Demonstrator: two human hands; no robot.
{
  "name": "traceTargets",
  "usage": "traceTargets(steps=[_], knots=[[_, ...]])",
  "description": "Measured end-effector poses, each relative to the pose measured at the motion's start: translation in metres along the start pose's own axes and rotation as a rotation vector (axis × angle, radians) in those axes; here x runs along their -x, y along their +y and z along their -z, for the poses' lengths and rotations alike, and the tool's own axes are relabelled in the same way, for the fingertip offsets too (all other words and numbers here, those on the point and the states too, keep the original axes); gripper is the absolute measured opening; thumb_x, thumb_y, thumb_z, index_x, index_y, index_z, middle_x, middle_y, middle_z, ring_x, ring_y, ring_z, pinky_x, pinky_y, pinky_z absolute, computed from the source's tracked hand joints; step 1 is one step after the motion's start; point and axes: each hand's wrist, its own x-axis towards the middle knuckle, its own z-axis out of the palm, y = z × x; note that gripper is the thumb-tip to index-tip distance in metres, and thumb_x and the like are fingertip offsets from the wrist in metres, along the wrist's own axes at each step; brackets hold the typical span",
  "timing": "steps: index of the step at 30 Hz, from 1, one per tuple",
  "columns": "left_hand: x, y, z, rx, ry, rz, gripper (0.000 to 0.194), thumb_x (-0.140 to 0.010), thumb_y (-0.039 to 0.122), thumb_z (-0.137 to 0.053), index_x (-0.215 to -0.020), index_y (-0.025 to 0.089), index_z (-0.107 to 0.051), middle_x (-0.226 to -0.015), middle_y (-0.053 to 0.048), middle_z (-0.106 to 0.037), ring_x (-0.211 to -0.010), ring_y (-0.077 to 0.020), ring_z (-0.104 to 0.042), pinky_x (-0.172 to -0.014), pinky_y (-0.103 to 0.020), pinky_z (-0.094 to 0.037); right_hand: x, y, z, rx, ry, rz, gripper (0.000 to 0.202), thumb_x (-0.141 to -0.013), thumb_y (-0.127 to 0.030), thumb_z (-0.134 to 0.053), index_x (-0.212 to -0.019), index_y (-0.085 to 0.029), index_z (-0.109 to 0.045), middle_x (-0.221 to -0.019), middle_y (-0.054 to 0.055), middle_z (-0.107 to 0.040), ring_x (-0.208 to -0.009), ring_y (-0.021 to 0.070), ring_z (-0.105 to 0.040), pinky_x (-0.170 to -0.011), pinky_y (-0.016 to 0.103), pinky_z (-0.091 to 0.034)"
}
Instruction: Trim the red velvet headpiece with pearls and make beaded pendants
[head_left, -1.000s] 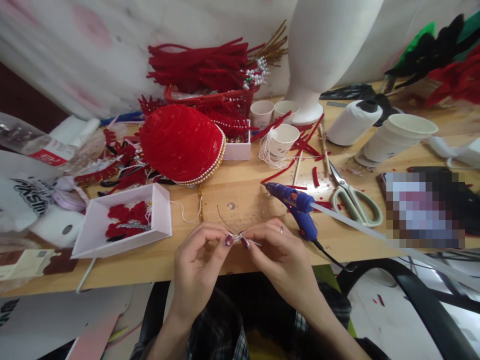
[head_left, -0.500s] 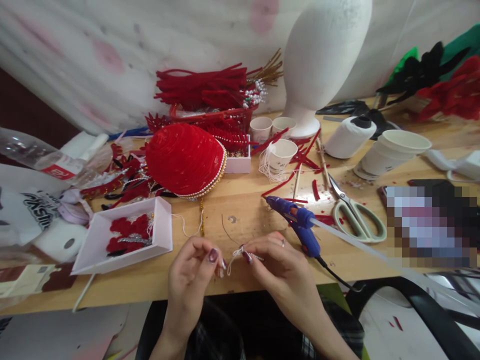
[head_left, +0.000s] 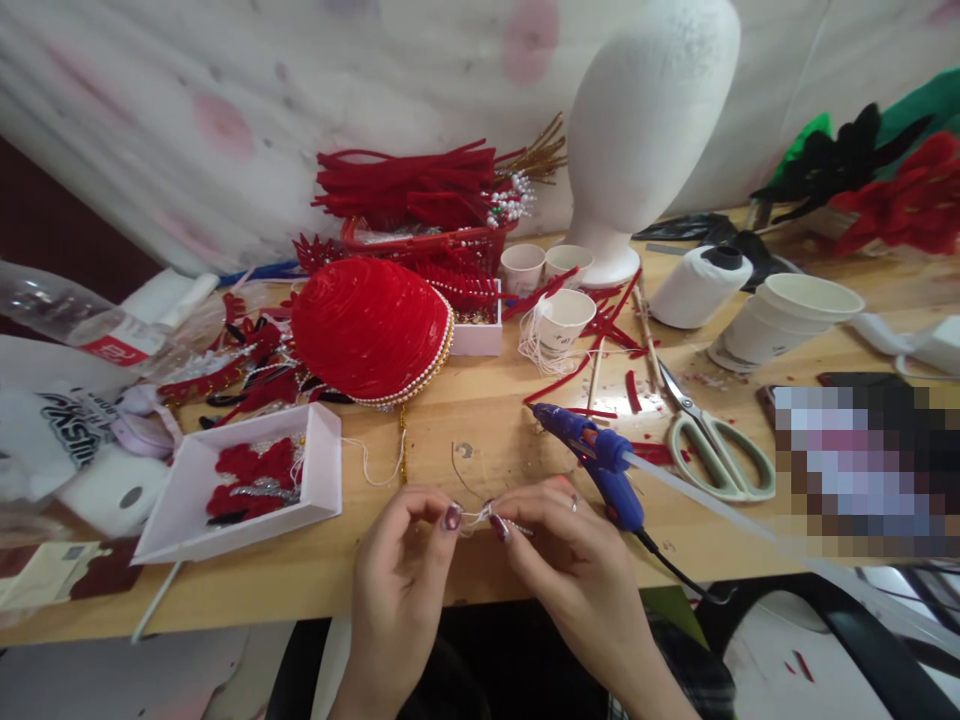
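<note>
My left hand [head_left: 409, 560] pinches white thread [head_left: 472, 518] between thumb and forefinger. Close to it on the right, my right hand [head_left: 562, 550] grips the other part of that thread, bunched in a small loop or knot at its fingertips. A short strand of tiny white beads shows under the right fingers, partly hidden. From the same spot a thin dark wire [head_left: 457, 465] sticks up toward the back. Beyond my left hand sits a red dome-shaped cap [head_left: 367, 330] with pearl and gold trim. A blue glue gun [head_left: 581, 440] lies just past my right hand.
At left stands a white box [head_left: 322, 465] with red flowers. Scissors [head_left: 720, 455], a thread spool [head_left: 697, 288] and paper cups [head_left: 787, 320] are on the right. A white foam head [head_left: 649, 130] rises behind, beside a basket of red chenille stems [head_left: 405, 180]. A phone lies far right.
My left hand has moved right to my right hand and now holds the thread, drawn between both. The right hand keeps its pinch. The view has tilted slightly up.
</note>
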Motion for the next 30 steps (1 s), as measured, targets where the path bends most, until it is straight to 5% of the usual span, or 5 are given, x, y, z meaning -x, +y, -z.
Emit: traceTargets(steps=[7, 20, 27, 30], knots=[[0.001, 0.01, 0.003, -0.208, -0.071, -0.119, 0.013, -0.089, 0.03, -0.065, -0.079, 0.024, -0.068, -0.089, 0.0, -0.069, -0.084, -0.0142, -0.068, -0.072, -0.021, -0.054, 0.001, -0.001, 0.001, 0.021, 0.006, -0.008, 0.015, -0.088, -0.01, -0.063, -0.089, -0.023, -0.072, -0.085, -0.002, -0.075, -0.078, 0.0162, -0.066, -0.073, 0.03, -0.049], [0.008, -0.001, 0.017, -0.391, 0.057, -0.257, 0.018, -0.089, 0.025, -0.067, -0.071, 0.024, -0.064, -0.079, 0.001, -0.068, -0.075, -0.0157, -0.065, -0.07, -0.026, -0.05, 0.002, 0.004, -0.003, 0.125, 0.072, 0.059, 0.016, -0.089, -0.009, -0.062, -0.092, -0.022, -0.071, -0.087, 0.001, -0.076, -0.08, 0.0188, -0.068, -0.073, 0.034, -0.051], [0.013, 0.013, 0.017, -0.229, 0.125, -0.477, 0.017, -0.083, 0.01, -0.07, -0.084, 0.026, -0.066, -0.082, 0.003, -0.065, -0.08, -0.0158, -0.063, -0.092, -0.036, -0.049, 0.001, 0.006, -0.002, 0.123, 0.101, 0.03, 0.015, -0.089, -0.01, -0.062, -0.091, -0.022, -0.071, -0.086, 0.003, -0.076, -0.08, 0.0203, -0.068, -0.073, 0.034, -0.052], [0.008, 0.013, 0.013, -0.301, 0.077, -0.458, 0.017, -0.085, 0.012, -0.069, -0.096, 0.025, -0.069, -0.09, 0.0, -0.067, -0.086, -0.0149, -0.065, -0.083, -0.028, -0.051, 0.001, 0.004, -0.002, 0.119, 0.089, 0.057, 0.015, -0.09, -0.01, -0.062, -0.092, -0.022, -0.071, -0.087, 0.003, -0.076, -0.08, 0.0198, -0.069, -0.074, 0.034, -0.052]])
